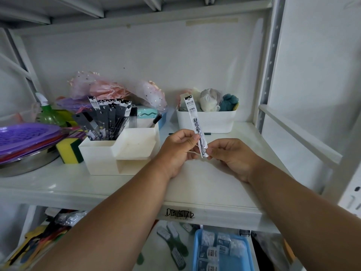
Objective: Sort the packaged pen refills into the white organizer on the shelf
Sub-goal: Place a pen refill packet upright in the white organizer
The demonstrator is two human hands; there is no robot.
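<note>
A packaged pen refill [196, 126] is held nearly upright above the shelf [224, 184], tilted slightly with its top to the left. Its lower half is pinched by the left hand [179, 151], thumb and forefinger pressed against the clear sleeve. The bottom end of the packet is pinched by the fingertips of the right hand [233, 158]; a thin pale strand, possibly a rubber band, is seen at that point, though the view is too small to be certain. The white organizer [117, 153] stands to the left of the grip, well apart from the held packet. More packaged refills [109, 119] are stood upright in its rear left compartment. A white bin [207, 121] is located just behind the held packet.
</note>
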